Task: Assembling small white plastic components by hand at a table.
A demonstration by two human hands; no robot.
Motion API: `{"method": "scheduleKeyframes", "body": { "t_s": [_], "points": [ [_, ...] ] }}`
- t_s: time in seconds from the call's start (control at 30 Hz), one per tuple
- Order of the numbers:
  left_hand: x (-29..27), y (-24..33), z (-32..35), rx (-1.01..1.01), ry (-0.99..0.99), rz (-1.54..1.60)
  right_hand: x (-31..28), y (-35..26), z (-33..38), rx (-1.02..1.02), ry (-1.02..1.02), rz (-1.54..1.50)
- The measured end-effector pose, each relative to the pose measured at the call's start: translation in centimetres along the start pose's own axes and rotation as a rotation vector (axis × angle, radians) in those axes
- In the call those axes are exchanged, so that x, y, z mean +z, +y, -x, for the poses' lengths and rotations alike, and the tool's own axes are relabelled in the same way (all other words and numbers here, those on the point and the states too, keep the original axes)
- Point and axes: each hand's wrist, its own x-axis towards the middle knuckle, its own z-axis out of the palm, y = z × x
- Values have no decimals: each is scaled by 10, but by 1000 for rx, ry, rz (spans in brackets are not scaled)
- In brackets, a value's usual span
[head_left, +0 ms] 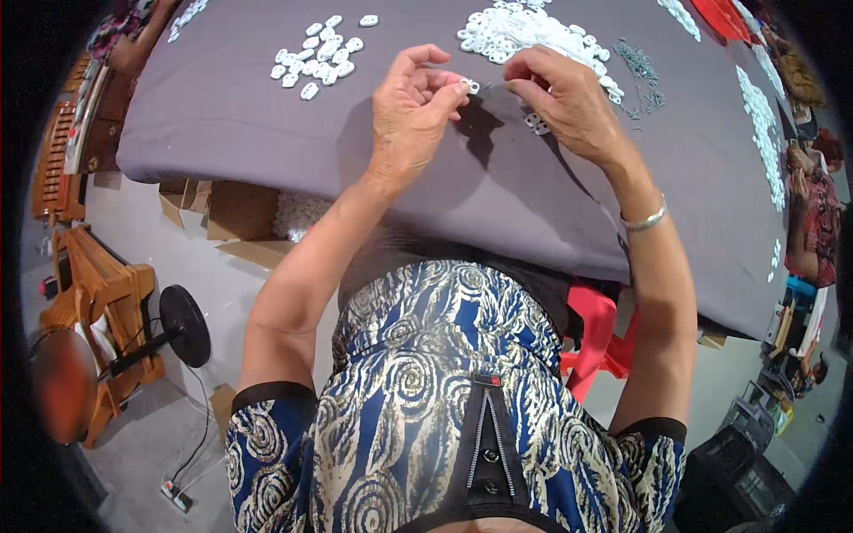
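Observation:
My left hand (410, 114) pinches a small white plastic piece (472, 86) between thumb and fingertips above the grey cloth-covered table (222, 115). My right hand (564, 98) is close beside it, fingers curled, its fingertips meeting the same piece; whether it holds a thin metal part I cannot tell. Under my right hand a few small white pieces (534, 123) lie on the cloth. A big heap of white plastic pieces (520, 31) lies just beyond my hands. A smaller group of white pieces (318, 55) lies to the far left.
Small metal springs or clips (640, 75) are scattered right of the heap. A line of white pieces (762, 124) runs along the table's right side, where another person (813, 218) sits. A cardboard box (253, 218) sits under the table; a red plastic stool (600, 342) and wooden frame (98, 302) stand nearby.

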Motion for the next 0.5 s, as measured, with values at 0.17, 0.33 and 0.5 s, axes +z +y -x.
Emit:
{"method": "scheduleKeyframes", "body": {
  "t_s": [0.17,0.33,0.5],
  "points": [
    [1,2,-2,3,19,-8,14,21,-14,-68,-123,59],
    [-2,-3,-3,35,24,-4,20,20,-16,-73,-207,246],
    [2,-7,0,28,19,-25,20,23,-11,-50,-93,207]
  ]
}}
